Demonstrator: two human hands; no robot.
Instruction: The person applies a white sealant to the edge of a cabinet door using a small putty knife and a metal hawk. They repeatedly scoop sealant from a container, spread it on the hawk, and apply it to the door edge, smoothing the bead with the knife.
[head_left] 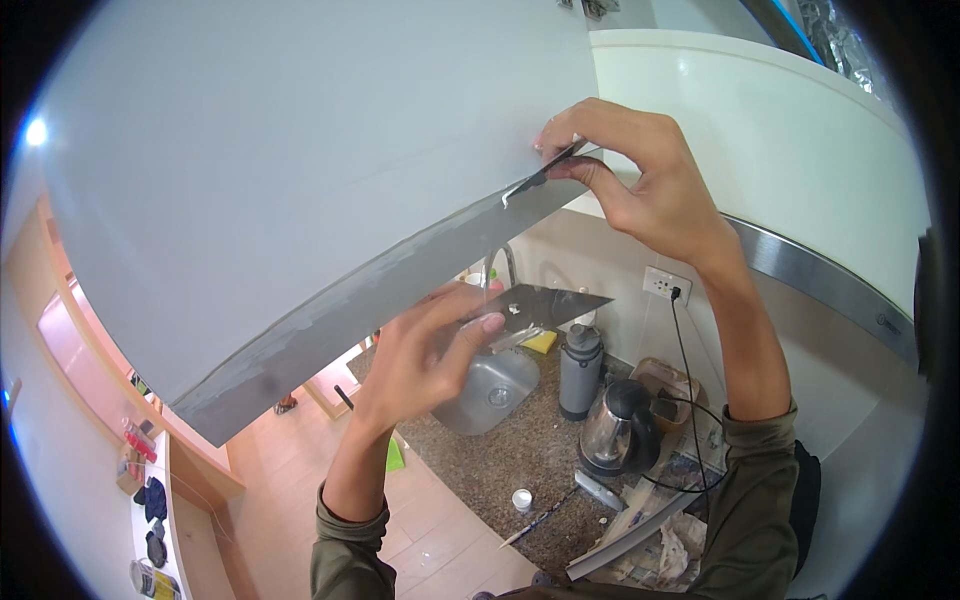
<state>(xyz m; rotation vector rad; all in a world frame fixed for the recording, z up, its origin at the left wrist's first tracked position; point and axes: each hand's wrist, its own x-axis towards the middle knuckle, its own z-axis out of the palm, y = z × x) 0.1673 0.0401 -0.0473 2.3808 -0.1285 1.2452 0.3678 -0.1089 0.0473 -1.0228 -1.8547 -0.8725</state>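
Observation:
A large pale grey cabinet door panel (330, 170) fills the upper left, its lower edge strip (330, 318) darker grey with uneven smeared patches. At the strip's right end my right hand (650, 180) is closed, pinching a thin dark scraper blade (532, 184) between thumb and fingers. White paste clings to the blade's tip, which lies against the edge. Lower and to the left, my left hand (420, 345) is closed on a dark flat plate with a pointed corner (562, 303). A dab of white paste sits on that plate, and its handle, if any, is hidden.
Below is a speckled countertop (475, 475) with a steel sink (490, 395), grey bottle (580, 372), kettle (618, 430), small white tub (522, 499) and brush (540, 517). A power cord (686, 350) hangs from the wall socket (664, 285). A white cabinet (760, 130) stands right.

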